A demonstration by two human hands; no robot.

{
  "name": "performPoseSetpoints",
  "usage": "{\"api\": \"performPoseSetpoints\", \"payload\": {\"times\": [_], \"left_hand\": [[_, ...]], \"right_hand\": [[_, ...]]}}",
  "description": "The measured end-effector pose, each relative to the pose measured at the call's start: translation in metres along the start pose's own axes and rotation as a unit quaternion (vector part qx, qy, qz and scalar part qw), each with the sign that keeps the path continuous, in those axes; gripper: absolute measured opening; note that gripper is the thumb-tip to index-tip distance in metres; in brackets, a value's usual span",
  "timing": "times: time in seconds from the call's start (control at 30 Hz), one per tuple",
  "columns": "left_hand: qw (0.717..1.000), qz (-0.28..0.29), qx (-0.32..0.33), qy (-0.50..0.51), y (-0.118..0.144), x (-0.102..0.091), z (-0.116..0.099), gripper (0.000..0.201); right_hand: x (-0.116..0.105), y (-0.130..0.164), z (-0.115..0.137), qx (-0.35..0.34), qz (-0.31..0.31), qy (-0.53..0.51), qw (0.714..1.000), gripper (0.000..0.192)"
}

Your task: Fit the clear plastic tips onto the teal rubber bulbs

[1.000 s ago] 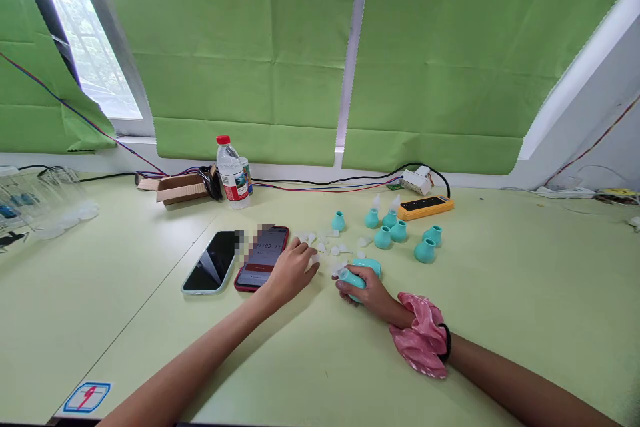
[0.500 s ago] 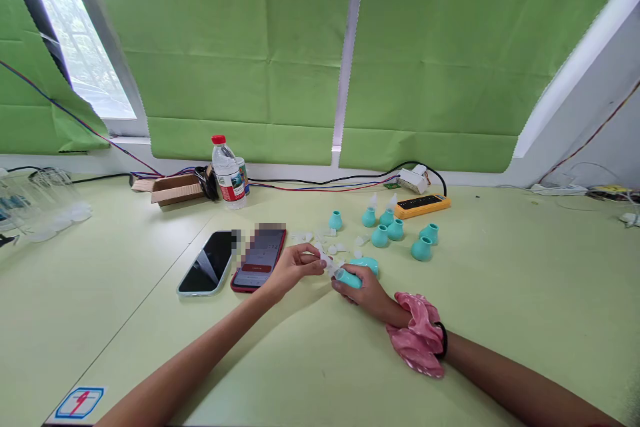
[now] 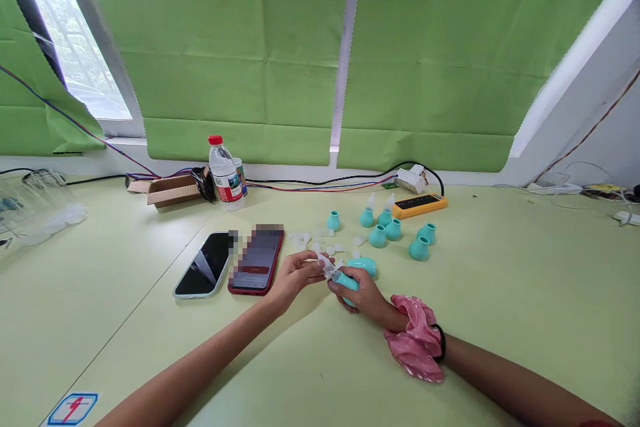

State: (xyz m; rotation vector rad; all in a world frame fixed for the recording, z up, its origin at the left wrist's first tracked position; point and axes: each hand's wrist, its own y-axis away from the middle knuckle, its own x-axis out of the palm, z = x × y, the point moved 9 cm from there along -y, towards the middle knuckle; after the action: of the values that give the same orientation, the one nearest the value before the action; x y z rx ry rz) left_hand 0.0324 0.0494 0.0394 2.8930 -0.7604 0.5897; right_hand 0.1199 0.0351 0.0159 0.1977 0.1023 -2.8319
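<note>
Turquoise piece — in right hand

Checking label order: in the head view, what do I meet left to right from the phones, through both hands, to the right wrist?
Pale-cased phone → red-cased phone → left hand pinching a translucent piece → right hand gripping a teal piece → pink scrunchie → black wristband.

Remotely, I face a table with two phones side by side, left of loose parts. Several bulbs stand beyond my right hand, before a power strip.
</note>
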Motion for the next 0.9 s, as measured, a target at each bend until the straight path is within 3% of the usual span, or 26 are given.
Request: {"api": "performPoseSetpoints", "payload": {"times": [0.3,0.47,0.57,0.67,0.8,0.9], "left_hand": [[0.997,0.019,0.033,0.069,0.003,0.003,0.002,0.012],[0.995,0.021,0.033,0.095,0.003,0.007,0.004,0.010],[0.994,0.025,0.027,0.099,0.003,0.008,0.006,0.011],[0.994,0.027,0.025,0.100,0.003,0.009,0.007,0.011],[0.995,0.016,0.038,0.094,0.003,0.008,0.005,0.015],[0.996,0.017,0.037,0.084,0.004,0.011,0.004,0.017]], "right_hand": [[0.014,0.001,-0.007,0.093,0.108,-0.178,0.974,0.025],[0.033,0.007,-0.014,0.169,0.235,-0.327,0.900,0.026],[0.041,0.012,-0.023,0.218,0.272,-0.395,0.850,0.027],[0.046,0.015,-0.024,0.229,0.291,-0.428,0.824,0.028],[0.049,0.018,-0.020,0.229,0.301,-0.435,0.817,0.028],[0.048,0.018,-0.020,0.231,0.291,-0.407,0.834,0.030]]}}
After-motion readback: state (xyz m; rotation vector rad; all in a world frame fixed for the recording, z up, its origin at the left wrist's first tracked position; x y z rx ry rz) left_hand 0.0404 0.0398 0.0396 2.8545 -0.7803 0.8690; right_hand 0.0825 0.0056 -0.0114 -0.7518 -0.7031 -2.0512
